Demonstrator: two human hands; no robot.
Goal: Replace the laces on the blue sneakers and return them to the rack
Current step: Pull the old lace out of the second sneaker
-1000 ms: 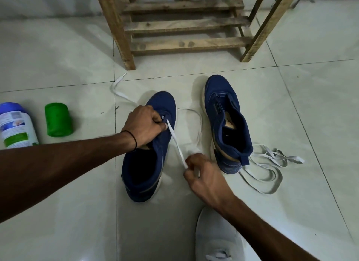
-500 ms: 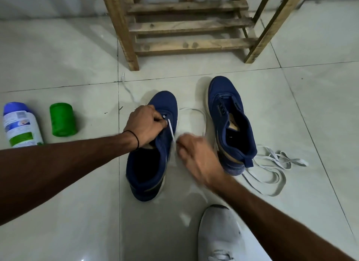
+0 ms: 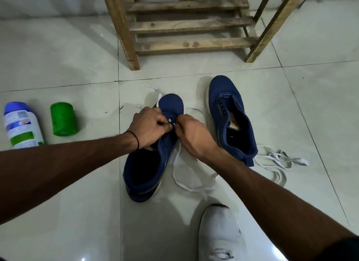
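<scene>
Here, a pale tiled floor (image 3: 58,56) fills the view. A wooden rack (image 3: 190,25) of slats stands at its far side. Two blue sneakers lie in front of the rack, toes toward it. The near sneaker (image 3: 153,163) is in the middle, and the second sneaker (image 3: 231,121) lies to its right, apart from it and unlaced. A white shoe (image 3: 219,231) shows at the bottom edge. The left hand (image 3: 149,128) rests on the near sneaker's front, fingers curled and gripping its upper at the eyelets. The right hand (image 3: 194,136) meets it, fingers pinching a white lace (image 3: 175,163) there. The lace trails in a loop on the floor beside that sneaker. A bottle (image 3: 22,124) with a blue cap and a green tub (image 3: 63,119) sit at the left, well apart from the sneakers. A tangle of loose laces (image 3: 275,159) lies beside the second sneaker's heel. A black band (image 3: 136,140) circles the left wrist.
</scene>
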